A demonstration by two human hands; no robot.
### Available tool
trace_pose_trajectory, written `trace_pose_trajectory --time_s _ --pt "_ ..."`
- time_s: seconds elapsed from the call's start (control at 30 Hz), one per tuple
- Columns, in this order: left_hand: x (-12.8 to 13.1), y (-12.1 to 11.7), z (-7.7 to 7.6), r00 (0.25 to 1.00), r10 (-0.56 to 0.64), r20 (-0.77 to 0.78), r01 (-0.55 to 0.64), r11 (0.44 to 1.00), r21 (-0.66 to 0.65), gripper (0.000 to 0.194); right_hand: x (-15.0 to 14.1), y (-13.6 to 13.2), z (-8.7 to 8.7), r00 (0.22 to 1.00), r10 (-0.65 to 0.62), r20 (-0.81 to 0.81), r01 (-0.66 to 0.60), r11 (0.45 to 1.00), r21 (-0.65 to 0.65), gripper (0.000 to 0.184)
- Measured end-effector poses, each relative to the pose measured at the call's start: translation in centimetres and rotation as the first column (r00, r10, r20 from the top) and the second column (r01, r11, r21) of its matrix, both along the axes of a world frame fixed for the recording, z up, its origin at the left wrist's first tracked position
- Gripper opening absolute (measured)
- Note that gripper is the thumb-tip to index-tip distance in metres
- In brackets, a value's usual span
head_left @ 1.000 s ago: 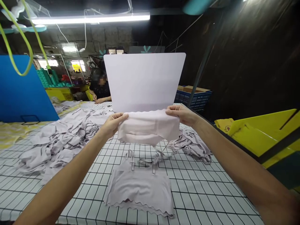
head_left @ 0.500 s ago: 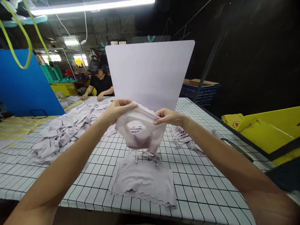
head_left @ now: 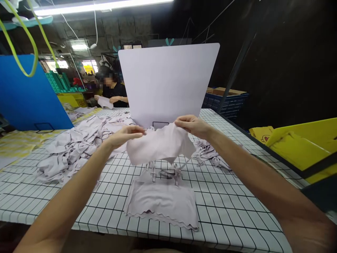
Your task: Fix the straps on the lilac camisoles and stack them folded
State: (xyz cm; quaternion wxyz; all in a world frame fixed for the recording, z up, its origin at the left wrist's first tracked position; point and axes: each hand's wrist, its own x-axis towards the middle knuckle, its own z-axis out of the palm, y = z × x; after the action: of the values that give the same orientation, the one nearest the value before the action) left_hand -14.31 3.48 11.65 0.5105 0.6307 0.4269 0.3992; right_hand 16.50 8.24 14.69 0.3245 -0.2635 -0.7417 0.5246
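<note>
A pale lilac strappy top [head_left: 158, 144] hangs in the air in front of me, spread sideways between both hands. My left hand [head_left: 125, 136] has thumb and fingers closed at its upper left edge. At the upper right corner, my right hand [head_left: 193, 125] pinches the cloth, with a thin strap dangling below. Directly underneath, a similar top [head_left: 162, 202] lies flat on the table, its wavy hem toward me and its tied straps [head_left: 175, 174] pointing away. Part of those straps is hidden behind the held cloth.
A heap of lilac garments [head_left: 73, 147] covers the table's left; a smaller pile [head_left: 210, 154] lies right. A white board [head_left: 168, 80] stands behind, a blue board [head_left: 28, 95] at left. A co-worker [head_left: 113, 91] holds cloth across the table. Yellow bin [head_left: 305, 147] at right.
The held top has swung from an open loop to a flatter, spread panel. My left hand has moved slightly left and down, the right a little right. The co-worker has lifted a piece of cloth.
</note>
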Motion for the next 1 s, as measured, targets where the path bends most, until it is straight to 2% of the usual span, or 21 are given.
trace_pose_trajectory --time_s 0.07,0.13,0.23,0.37,0.47,0.57,0.67,0.73,0.77,0.87,0.93,1.0 --pt "2.9 0.6 -0.1 0.992 -0.092 0.09 0.083 0.991 0.1 0.05 -2.2 -0.5 0.3 0.996 -0.001 0.086 -0.009 0.994 0.112 0.048" --pt "5.5 0.9 0.2 0.976 -0.164 0.142 0.15 0.983 0.106 0.047 -3.5 -0.8 0.6 0.994 -0.032 0.103 0.015 0.986 0.167 0.049" --pt "7.4 0.9 1.2 0.974 -0.13 0.183 0.126 0.991 0.036 0.039 -2.7 -0.4 1.0 0.994 -0.026 0.104 0.018 0.996 0.083 0.045" --pt "5.9 0.3 2.8 0.972 -0.016 0.235 0.014 1.0 0.009 0.038 1.6 0.8 0.7 0.98 0.025 0.198 -0.013 0.998 -0.062 0.04" --pt "4.0 0.2 3.3 0.979 0.003 0.205 -0.012 0.999 0.041 0.037 4.4 1.0 0.2 0.98 0.036 0.194 -0.028 0.999 -0.041 0.036" --pt "2.8 0.2 3.4 0.989 0.028 0.146 -0.032 0.999 0.03 0.038 5.3 0.4 0.3 0.993 0.096 0.067 -0.095 0.995 -0.016 0.036" --pt "3.1 0.1 3.9 0.995 0.05 0.092 -0.054 0.998 0.044 0.038 3.9 -0.7 0.9 0.998 0.063 -0.007 -0.063 0.998 0.015 0.033" --pt "3.9 -0.3 4.4 1.0 0.011 0.003 -0.012 0.997 0.077 0.036 1.7 -1.3 1.0 0.998 0.063 -0.014 -0.061 0.996 0.072 0.029" --pt "4.4 -0.5 4.8 0.998 -0.019 -0.052 0.024 0.995 0.096 0.035 0.3 -1.5 0.9 0.995 0.102 -0.023 -0.1 0.991 0.086 0.033" --pt "5.6 -1.0 5.8 0.979 -0.094 -0.179 0.12 0.983 0.138 0.032 -3.4 -1.7 0.1 0.955 0.285 -0.081 -0.286 0.958 0.003 0.052" --pt "5.5 -1.3 6.5 0.973 -0.093 -0.212 0.128 0.98 0.154 0.032 -4.5 -1.4 -0.2 0.944 0.315 -0.098 -0.322 0.944 -0.067 0.047" --pt "4.8 -1.4 7.4 0.977 -0.025 -0.212 0.065 0.981 0.184 0.032 -4.1 -1.1 -0.1 0.952 0.304 -0.038 -0.306 0.948 -0.085 0.037"
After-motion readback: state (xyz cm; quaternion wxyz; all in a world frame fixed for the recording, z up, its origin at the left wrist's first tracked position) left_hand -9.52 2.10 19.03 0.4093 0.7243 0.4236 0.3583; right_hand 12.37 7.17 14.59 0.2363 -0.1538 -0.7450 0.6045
